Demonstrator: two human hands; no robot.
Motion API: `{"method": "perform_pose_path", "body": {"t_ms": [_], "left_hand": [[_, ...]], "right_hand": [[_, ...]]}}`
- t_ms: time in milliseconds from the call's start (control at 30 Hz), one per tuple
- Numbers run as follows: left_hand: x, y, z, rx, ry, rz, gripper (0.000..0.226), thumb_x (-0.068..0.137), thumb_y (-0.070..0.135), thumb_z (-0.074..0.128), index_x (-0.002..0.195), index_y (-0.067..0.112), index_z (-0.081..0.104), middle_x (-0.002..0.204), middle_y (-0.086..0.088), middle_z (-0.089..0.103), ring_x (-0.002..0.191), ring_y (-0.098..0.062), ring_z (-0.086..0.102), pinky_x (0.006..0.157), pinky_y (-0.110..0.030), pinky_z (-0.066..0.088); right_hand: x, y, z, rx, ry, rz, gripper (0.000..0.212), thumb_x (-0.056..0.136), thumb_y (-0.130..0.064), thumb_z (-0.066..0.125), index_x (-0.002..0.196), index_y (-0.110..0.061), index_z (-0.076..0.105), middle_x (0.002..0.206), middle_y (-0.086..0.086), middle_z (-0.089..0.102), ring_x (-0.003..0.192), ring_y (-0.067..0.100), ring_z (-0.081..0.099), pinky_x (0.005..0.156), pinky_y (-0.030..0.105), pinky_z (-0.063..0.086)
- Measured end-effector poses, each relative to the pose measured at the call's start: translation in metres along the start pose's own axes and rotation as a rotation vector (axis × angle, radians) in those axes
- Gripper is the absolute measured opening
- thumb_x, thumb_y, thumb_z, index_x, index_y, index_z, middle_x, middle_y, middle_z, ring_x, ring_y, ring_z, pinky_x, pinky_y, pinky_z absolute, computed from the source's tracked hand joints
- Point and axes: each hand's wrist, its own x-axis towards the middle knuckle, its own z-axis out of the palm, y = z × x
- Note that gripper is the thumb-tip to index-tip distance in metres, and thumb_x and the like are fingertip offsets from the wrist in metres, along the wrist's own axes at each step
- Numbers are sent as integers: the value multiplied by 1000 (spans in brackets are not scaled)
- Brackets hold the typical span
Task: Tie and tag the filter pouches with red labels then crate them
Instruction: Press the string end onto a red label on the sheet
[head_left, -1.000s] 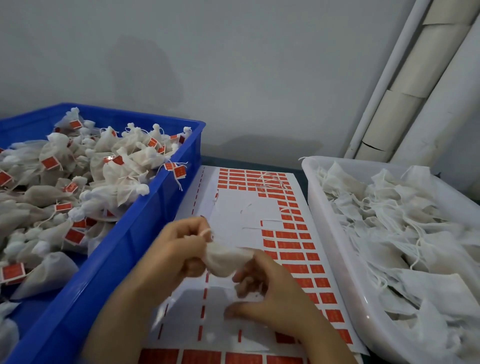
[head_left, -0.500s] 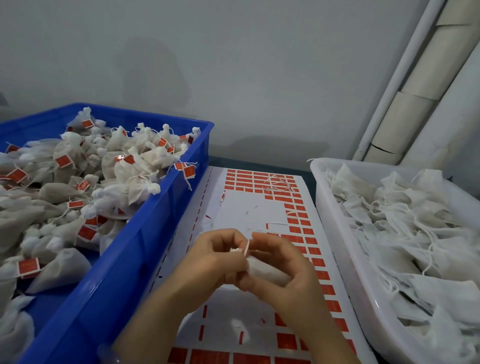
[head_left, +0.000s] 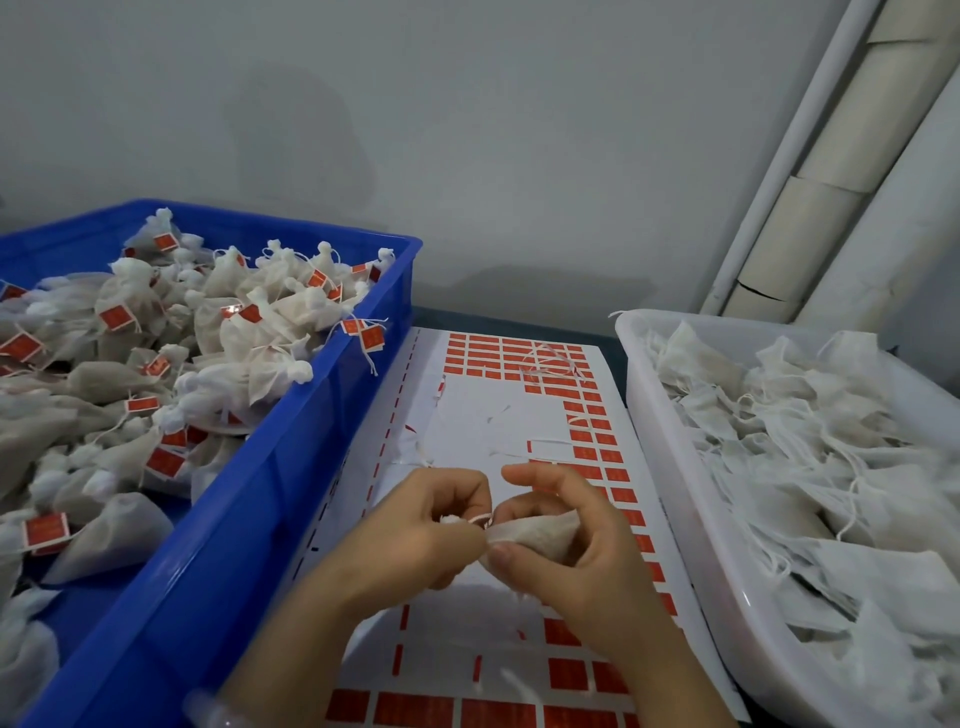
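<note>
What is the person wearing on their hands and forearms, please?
The left hand and right hand are bare, with no gloves. Both forearms are uncovered, and no sleeves are in view. A pale, translucent band, perhaps a bracelet, sits at the left wrist, but it is too blurred to be sure.

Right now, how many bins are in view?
2: the blue crate left of the label sheet, the white bin right of it. None seems hidden.

Plain pale grey wall (head_left: 467, 130) ahead, soft shadows on it, white pipe (head_left: 777, 161) slanting up at right, beige rolls (head_left: 815, 218) leaning beside it, dark tabletop (head_left: 514, 323) strip below, dim light.
</note>
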Motion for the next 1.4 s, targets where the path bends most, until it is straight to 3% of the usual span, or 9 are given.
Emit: {"method": "perform_pose_path", "body": {"t_ms": [300,500,633,733,900,1000,1100,1200,1400], "left_hand": [[3,2,2,-28,33,14,18,69,10,70,61,25,62,67,-2,60,57,-12,58,54,-22,50],[1,5,-3,-94,91,30,23,70,0,69,60,19,63,66,-8,59,52,-14,54,51,-23,49],[2,8,-2,-210,431,130,22,73,-5,66,70,16,65,67,6,65,60,-10,62,53,-16,51],[6,7,1,-161,660,176,19,76,3,68,77,21,66,72,11,66,71,-9,65,58,-16,54],[10,6,3,-159,723,162,22,82,1,63,77,22,64,80,7,63,75,-11,60,62,-17,49],[10,5,2,-258,696,128,22,84,-2,59,76,19,62,80,5,60,85,-20,59,71,-30,48],[9,4,0,-364,652,94,24,86,-5,51,77,15,59,82,-1,58,92,-33,59,76,-44,53],[11,2,-3,-463,679,-9,24,85,-4,45,77,15,57,79,-6,54,82,-29,55,71,-44,54],[18,-8,-6,-187,547,-344,21,87,0,43,91,13,59,85,-13,53,68,-25,51,56,-32,46]], "right_hand": [[0,3,-5,-5,44,-69,46,69,-19,78,107,-33,56,89,-17,67,86,6,65,65,17,54],[2,2,-9,55,22,-47,45,66,-34,79,105,-38,57,94,-13,67,91,10,65,66,22,56],[2,5,-29,-7,232,98,29,70,-52,59,95,-38,58,87,-26,67,84,-11,62,55,3,45],[-1,16,-37,-258,250,279,2,88,-44,53,89,-43,52,88,-32,55,69,-9,61,47,1,41],[-11,31,-44,-542,-119,261,18,88,-22,60,87,-40,58,101,-36,46,96,-14,47,80,6,41],[-13,29,-43,-563,-227,232,13,79,-32,68,79,-42,60,109,-37,41,109,-12,38,100,19,34],[-12,26,-31,-572,-197,217,30,71,-50,71,89,-56,48,109,-43,34,111,-8,38,100,23,32],[-10,26,-23,-647,-176,176,28,75,-53,67,90,-59,44,101,-46,31,108,-7,36,105,28,31],[4,27,-24,-718,-219,180,74,68,-64,66,132,-52,32,143,-27,26,127,1,34,103,32,36]]}}
